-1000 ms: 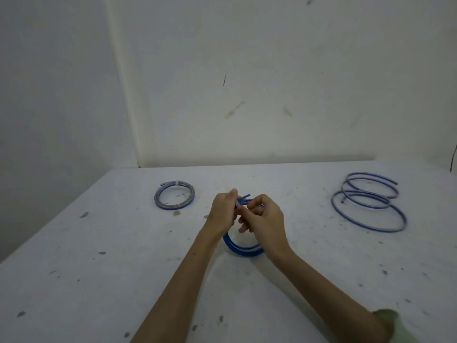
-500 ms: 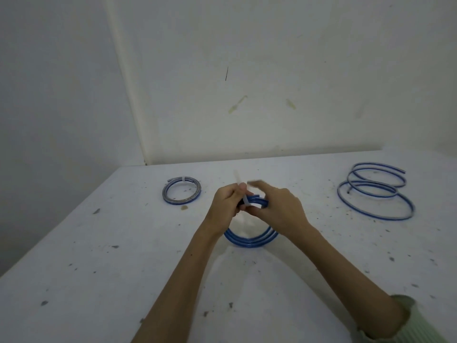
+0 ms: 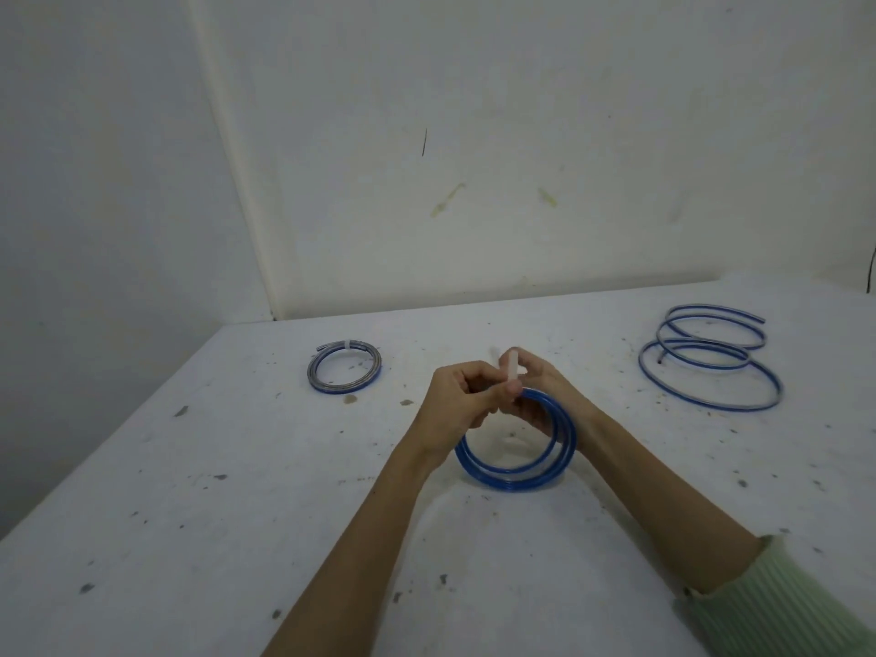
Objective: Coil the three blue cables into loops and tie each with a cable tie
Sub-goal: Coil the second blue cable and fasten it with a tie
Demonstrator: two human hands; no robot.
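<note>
Resting against both hands' grip point(image 3: 509, 395): blue coil point(image 3: 514, 474)

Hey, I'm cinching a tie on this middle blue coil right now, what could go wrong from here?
1. Both hands, left hand and right hand, pinch the white cable tie at one spot on the middle coil; a slipped grip may let its turns spring apart.
2. Tying only the top may leave the lower turns splayed.
3. The loose coil on the right is untied and spread out; a sleeve could snag it.
</note>
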